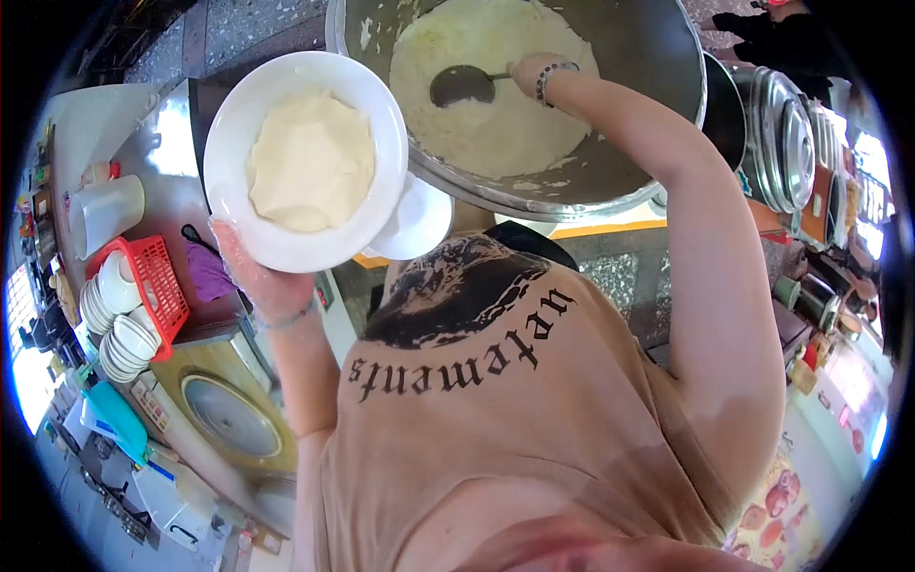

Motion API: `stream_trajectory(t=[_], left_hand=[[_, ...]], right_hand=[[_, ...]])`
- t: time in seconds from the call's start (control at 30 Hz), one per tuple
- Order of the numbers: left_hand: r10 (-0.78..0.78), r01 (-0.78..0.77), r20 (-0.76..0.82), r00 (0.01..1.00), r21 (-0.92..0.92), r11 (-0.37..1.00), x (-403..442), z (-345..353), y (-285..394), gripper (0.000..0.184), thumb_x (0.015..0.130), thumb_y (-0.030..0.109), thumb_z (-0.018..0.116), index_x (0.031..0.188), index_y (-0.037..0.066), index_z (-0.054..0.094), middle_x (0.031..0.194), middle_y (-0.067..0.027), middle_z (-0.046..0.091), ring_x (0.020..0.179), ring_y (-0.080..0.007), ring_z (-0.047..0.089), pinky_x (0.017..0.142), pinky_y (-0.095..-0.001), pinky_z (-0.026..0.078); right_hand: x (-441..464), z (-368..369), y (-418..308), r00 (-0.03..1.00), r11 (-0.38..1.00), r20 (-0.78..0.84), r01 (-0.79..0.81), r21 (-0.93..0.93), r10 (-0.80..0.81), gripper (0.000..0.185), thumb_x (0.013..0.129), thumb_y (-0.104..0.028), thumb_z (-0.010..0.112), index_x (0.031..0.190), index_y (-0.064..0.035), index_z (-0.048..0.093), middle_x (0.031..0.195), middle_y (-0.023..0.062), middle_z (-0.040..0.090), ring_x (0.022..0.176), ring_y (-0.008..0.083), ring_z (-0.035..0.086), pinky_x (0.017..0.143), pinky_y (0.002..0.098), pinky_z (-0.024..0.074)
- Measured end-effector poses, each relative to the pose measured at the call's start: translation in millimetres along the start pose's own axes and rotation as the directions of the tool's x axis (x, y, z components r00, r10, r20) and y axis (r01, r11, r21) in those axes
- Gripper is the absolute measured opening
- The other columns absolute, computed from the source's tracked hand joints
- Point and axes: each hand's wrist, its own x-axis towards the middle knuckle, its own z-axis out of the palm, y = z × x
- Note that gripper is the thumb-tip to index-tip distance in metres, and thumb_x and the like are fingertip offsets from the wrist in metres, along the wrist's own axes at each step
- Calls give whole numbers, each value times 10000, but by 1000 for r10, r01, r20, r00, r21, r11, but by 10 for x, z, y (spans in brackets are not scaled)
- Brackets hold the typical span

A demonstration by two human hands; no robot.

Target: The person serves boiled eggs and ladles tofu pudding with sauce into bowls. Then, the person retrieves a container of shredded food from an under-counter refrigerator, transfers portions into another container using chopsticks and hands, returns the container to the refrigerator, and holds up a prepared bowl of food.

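Note:
My left hand is closed on the rim and underside of a white bowl, off to the left of the pot. A smooth mound of pale cream-coloured curd lies in the bowl. My right hand, with a beaded bracelet at the wrist, grips the handle of a metal ladle. The ladle's round head rests in the pale curd that fills the bottom of a large metal pot. Pale bits cling to the pot's inner wall.
Under the held bowl is another white dish. A red basket with several white bowls stands at left, near a white container. Stacked metal lids are right of the pot. A person in dark clothing is at upper right.

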Motion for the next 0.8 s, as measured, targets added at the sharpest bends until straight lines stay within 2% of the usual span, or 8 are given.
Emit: stream_trajectory(t=[0.07,0.1,0.17,0.27,0.4,0.43,0.7,0.8], left_hand=[[-20,21,5,1000,-57,998,28,-4,5,561,990,414,342,1383,13,351,1344,-158,472,1217,-307,487,1026,-442,402],[-21,21,4,1000,-58,998,47,-4,6,561,990,414,342,1383,13,351,1344,-158,472,1217,-307,487,1026,-442,402],[-11,11,-8,1000,-51,999,62,1,-1,577,989,425,352,1385,6,346,1343,-160,473,1219,-307,486,1032,-442,395],[3,-3,-49,999,15,1000,53,13,-17,599,984,441,368,1382,-5,347,1341,-165,474,1219,-308,486,1033,-442,394],[14,-13,-62,998,22,1000,-2,16,-34,607,981,444,376,1379,-13,349,1337,-171,475,1215,-306,490,1026,-443,402],[7,-5,-72,997,29,1000,-18,15,-37,616,987,461,346,1382,-12,350,1356,-161,464,1236,-298,469,1046,-431,373],[-9,9,-88,996,1,1000,-19,-49,-18,621,993,480,310,1399,11,339,1396,-138,431,1273,-285,432,1070,-414,338],[29,-30,-41,999,-26,999,-18,-107,-24,581,982,436,372,1379,11,361,1352,-158,463,1234,-300,470,1026,-437,409]], right_hand=[[120,172,19,989,973,79,138,-183,-126,316,929,-116,394,1186,-46,563,998,135,667,945,322,649,760,430,527],[151,193,11,989,973,80,138,-184,-125,316,929,-116,394,1186,-46,563,998,135,667,945,322,649,760,430,527],[124,187,-50,940,904,270,291,-313,-209,316,862,-76,478,1154,-30,590,1011,148,671,954,314,651,770,418,528],[-68,66,-125,903,883,372,341,-322,-213,334,799,-47,535,1123,-29,611,1041,162,666,975,315,646,791,408,523],[153,366,0,885,868,392,384,-314,-250,328,820,-80,516,1133,-34,606,1036,164,662,987,322,636,821,413,506],[150,390,29,893,883,362,378,-277,-268,322,830,-105,509,1132,-48,607,1035,163,660,987,323,633,833,418,498],[-115,-114,-63,909,919,279,361,-158,-310,294,866,-230,505,1108,-98,607,1017,153,654,960,329,625,828,425,480],[-252,-344,-87,897,911,295,384,-153,-329,310,851,-222,521,1123,-114,620,1064,129,647,986,307,621,846,431,479]])
